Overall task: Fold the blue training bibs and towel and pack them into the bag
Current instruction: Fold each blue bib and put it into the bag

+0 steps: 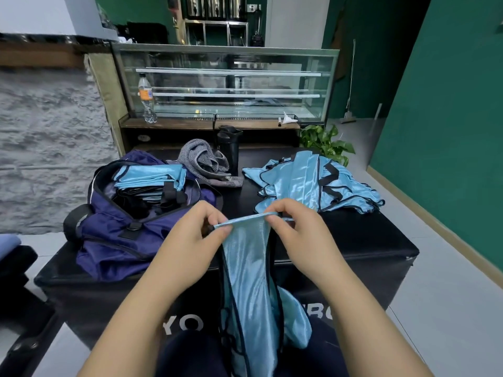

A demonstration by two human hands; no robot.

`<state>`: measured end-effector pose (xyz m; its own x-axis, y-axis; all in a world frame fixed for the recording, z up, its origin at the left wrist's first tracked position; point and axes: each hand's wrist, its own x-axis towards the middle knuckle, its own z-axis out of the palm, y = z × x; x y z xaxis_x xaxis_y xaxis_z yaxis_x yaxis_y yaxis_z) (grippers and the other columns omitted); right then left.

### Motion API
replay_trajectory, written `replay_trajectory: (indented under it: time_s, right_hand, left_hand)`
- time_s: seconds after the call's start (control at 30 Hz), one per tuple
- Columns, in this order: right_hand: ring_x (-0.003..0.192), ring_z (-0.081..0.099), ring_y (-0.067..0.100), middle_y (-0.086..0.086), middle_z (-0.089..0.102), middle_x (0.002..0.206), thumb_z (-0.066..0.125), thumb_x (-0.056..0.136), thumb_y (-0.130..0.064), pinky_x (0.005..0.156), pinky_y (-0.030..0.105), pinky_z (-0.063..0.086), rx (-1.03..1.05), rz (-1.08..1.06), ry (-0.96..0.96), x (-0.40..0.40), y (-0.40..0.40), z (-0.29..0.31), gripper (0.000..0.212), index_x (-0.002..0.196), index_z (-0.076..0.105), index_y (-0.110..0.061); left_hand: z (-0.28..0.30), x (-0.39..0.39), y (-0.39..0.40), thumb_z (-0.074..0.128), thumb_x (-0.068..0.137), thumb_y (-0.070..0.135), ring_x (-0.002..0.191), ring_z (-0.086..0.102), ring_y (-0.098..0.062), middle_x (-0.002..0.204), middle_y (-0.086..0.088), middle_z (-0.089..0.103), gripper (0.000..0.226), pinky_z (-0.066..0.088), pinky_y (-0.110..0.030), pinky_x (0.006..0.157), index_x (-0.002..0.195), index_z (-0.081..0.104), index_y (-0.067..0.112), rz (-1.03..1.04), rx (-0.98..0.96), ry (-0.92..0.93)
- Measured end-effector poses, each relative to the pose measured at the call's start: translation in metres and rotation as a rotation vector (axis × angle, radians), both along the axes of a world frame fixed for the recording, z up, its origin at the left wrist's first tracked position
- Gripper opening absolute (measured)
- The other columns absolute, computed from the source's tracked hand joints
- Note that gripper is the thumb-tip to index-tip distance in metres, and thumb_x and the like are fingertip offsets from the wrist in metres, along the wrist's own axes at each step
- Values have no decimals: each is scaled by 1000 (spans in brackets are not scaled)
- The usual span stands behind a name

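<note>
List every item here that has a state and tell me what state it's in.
Bag: unzipped, folded bibs inside.
Held bib: hanging, pinched by left hand and right hand.
Bib pile: unfolded.
Towel: crumpled.
Black bottle: upright, capped.
Plastic bottle: upright.

Both hands (190,235) (296,227) raised close together, fingers pinched.

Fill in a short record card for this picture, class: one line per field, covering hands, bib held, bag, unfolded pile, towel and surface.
Left hand: pinches the held bib's top edge
Right hand: pinches the same edge
Held bib: hangs down towards the lap
Bag: purple, open, folded bibs inside
Unfolded pile: blue bibs, right of the bag
Towel: grey, crumpled, behind the bag
Surface: black box
</note>
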<state>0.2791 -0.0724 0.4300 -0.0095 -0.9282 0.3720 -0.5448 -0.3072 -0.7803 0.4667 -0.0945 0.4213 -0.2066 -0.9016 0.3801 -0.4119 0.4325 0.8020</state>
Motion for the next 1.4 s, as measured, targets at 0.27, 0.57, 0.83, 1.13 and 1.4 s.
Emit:
replay_trajectory:
  time_s: [0.27,0.57,0.83,1.13,1.4]
  right_hand:
    - [67,56,5,-11,62,70,54,97,-15,70,28,43,198,125,-481,5,-7,-4,12,94,60,-24]
    - [50,45,-3,-11,55,63,73,81,-3,56,13,37,258,270,-199,10,2,-11,17,94,64,-6]
    - [54,43,1,-9,49,62,60,76,-4,54,13,35,290,171,125,23,-12,-59,30,64,47,-28]
    - [74,50,15,-3,55,79,51,81,1,66,22,39,263,-193,122,-18,-24,-82,22,76,53,-20]
    - [60,45,16,2,51,64,55,84,-8,60,26,35,362,-137,-139,-11,-23,-38,21,65,53,-16]
  left_hand:
    - [-2,2,-6,67,87,31,63,49,-3,67,10,60,15,40,-23,64,76,60,26,-59,119,52]
    - [1,-23,7,47,88,47,75,59,-12,81,-6,66,34,47,-31,76,80,61,17,-34,7,307]
    - [9,-23,15,45,94,47,52,51,-15,64,-10,46,28,56,-35,64,71,48,31,2,-76,286]
    - [0,6,7,47,99,28,58,37,-7,62,2,42,27,33,-16,58,76,46,13,226,-205,-24]
    - [-24,-21,15,78,76,29,60,53,-3,67,13,63,12,42,-19,62,74,67,31,-113,141,-169]
